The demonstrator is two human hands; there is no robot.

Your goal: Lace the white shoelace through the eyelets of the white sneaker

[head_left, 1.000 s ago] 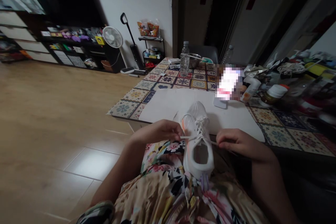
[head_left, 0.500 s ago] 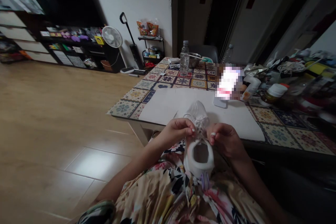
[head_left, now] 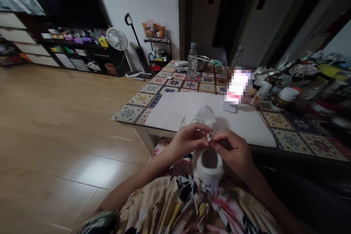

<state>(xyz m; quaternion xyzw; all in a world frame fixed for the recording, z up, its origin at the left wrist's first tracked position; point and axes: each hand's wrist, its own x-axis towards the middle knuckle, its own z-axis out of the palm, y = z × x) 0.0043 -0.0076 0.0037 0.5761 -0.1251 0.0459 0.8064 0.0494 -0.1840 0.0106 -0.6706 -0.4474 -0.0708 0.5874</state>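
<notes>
A white sneaker (head_left: 207, 164) rests on my lap, heel toward me, its toe (head_left: 206, 113) reaching over the table edge. My left hand (head_left: 189, 139) and my right hand (head_left: 233, 150) meet above the shoe's tongue. Both are closed in a pinch on the white shoelace (head_left: 210, 136), fingertips almost touching. Most of the lacing is hidden beneath my fingers. My lap is covered by floral fabric (head_left: 170, 197).
A white sheet (head_left: 246, 122) lies on the patterned table (head_left: 137, 104). Farther back stand a water bottle (head_left: 192, 64), a metal bowl (head_left: 203, 62) and a white jar (head_left: 285, 97) amid clutter at the right. Wooden floor (head_left: 55, 117) lies left, with a fan (head_left: 116, 39) by the wall.
A second ago my hands were apart, pulling the lace ends sideways. They have since come together over the middle of the shoe and now pinch the lace close to each other.
</notes>
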